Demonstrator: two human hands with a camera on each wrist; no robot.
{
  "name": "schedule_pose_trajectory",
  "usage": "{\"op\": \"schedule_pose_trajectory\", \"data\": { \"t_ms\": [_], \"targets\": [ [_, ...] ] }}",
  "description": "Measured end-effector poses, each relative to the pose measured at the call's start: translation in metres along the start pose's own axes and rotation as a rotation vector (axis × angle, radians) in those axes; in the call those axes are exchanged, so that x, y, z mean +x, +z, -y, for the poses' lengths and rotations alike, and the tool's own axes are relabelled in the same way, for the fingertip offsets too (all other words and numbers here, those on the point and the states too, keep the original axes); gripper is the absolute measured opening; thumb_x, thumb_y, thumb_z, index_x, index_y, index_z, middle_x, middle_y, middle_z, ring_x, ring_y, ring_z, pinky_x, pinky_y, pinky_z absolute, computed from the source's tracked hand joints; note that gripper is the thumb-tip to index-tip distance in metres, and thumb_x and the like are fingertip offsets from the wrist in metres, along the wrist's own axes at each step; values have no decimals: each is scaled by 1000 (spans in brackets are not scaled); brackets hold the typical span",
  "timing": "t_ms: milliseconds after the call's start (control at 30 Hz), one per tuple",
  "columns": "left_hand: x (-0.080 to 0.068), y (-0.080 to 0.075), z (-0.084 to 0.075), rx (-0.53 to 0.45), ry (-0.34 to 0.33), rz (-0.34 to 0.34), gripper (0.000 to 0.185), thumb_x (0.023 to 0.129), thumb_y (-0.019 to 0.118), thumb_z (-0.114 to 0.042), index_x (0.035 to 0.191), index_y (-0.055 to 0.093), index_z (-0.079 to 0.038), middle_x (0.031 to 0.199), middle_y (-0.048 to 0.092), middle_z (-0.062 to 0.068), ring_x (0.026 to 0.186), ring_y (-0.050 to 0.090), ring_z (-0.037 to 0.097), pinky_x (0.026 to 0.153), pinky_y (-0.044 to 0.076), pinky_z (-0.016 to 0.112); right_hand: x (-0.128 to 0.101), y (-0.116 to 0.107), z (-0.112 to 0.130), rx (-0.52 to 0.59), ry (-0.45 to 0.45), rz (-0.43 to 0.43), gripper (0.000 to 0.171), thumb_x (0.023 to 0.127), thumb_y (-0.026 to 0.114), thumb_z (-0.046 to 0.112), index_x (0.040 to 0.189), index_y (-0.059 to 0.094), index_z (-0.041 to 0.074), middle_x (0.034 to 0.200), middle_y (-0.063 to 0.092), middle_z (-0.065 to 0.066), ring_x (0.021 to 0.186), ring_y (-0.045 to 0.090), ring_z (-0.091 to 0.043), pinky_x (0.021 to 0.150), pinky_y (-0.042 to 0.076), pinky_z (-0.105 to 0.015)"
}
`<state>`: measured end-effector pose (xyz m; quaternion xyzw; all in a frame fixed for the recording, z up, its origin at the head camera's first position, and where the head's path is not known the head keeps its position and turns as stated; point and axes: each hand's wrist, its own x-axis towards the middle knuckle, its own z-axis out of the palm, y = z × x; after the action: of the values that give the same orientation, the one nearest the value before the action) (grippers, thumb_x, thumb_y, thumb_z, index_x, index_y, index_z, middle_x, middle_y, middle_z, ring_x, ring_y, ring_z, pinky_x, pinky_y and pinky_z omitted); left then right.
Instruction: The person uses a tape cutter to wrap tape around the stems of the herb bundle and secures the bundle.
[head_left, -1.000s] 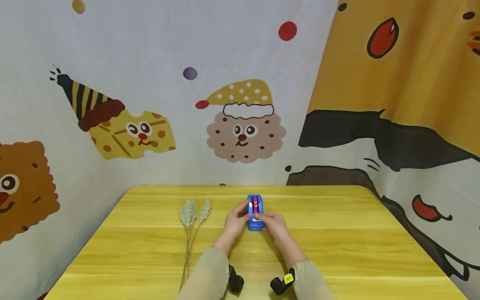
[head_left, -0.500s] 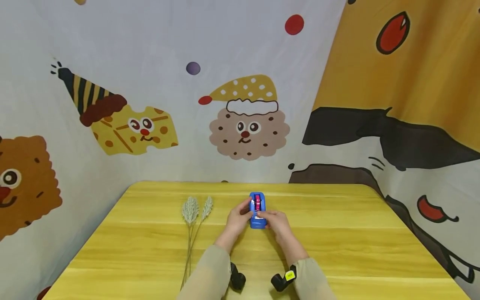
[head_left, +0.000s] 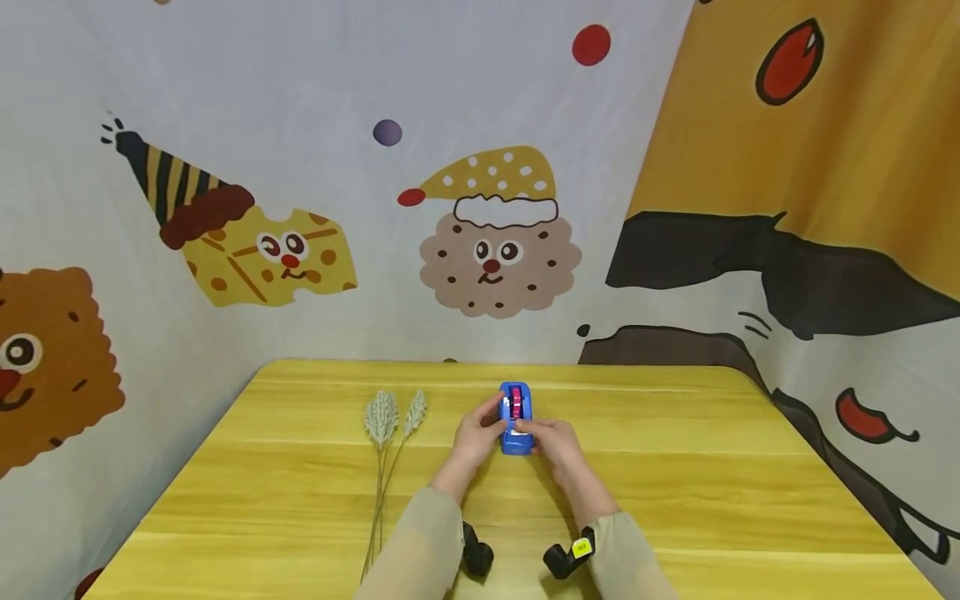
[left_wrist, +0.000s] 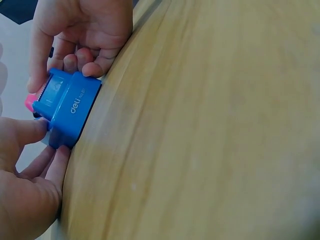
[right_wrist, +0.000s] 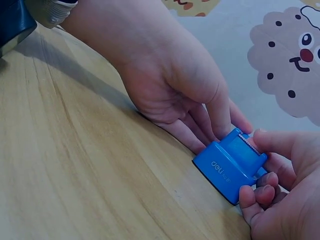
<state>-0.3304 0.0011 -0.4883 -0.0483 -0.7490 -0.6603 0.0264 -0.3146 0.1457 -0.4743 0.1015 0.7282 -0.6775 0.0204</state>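
A blue tape dispenser (right_wrist: 231,165) rests on the wooden surface (head_left: 690,492), its pink tape roll (head_left: 516,403) towards twelve o'clock. At its nine o'clock the left hand (head_left: 474,437) holds it, thumb and fingertips against that side. At four o'clock the right hand (head_left: 558,443) grips it, thumb by the toothed edge. Dried stems (head_left: 382,419) lie well apart towards nine o'clock; a printed cloth (head_left: 315,167) hangs beyond, at twelve.

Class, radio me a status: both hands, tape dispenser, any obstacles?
Left hand holding blue tape dispenser; right hand, thumb at toothed cutter. Dispenser upright on table. Dried sprigs off left, seemingly not in the way.
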Motion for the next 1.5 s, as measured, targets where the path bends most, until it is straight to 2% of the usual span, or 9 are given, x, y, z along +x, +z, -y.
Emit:
{"op": "schedule_pose_trajectory", "data": {
  "t_ms": [333,533,800,1067,1333,1500],
  "targets": [
    [-1,-1,0,1,-9,-4,48,90,63,0,137,57,-13,128,59,21,117,55,35,99,43,46,2,0,-1,-1,14,1,44,83,76,22,111,67,-11,97,70,-12,78,56,-17,63,48,-26],
    [-2,0,1,4,-28,-7,48,91,63,0,136,57,-14,128,60,19,117,55,34,98,44,46,0,0,-3,8,16,7,46,84,76,23,112,66,-12,93,69,-9,76,55,-16,63,47,-26],
    [-2,1,0,-14,-16,3,48,90,63,1,136,58,-12,126,60,20,115,56,35,98,44,46,-2,-1,-1,15,9,13,44,84,75,23,112,66,-11,97,69,-10,77,55,-16,63,47,-27],
    [-1,2,-4,-17,-36,13,48,91,62,0,137,57,-16,129,59,19,118,55,34,100,43,46,-2,-2,2,50,18,-1,40,85,75,21,108,67,-11,85,65,-5,65,48,-15,60,46,-25],
    [0,2,-5,1,-36,0,48,91,62,0,136,58,-15,128,59,19,118,55,34,99,43,46,-4,-1,3,55,8,-5,43,83,76,23,108,67,-11,89,66,-7,68,49,-15,61,46,-25],
    [0,2,-5,-2,-35,0,48,91,62,2,136,57,-13,129,59,20,118,54,35,100,43,46,-7,1,3,51,4,-24,44,83,76,24,107,67,-11,83,63,-4,66,49,-14,58,44,-24]
  ]
}}
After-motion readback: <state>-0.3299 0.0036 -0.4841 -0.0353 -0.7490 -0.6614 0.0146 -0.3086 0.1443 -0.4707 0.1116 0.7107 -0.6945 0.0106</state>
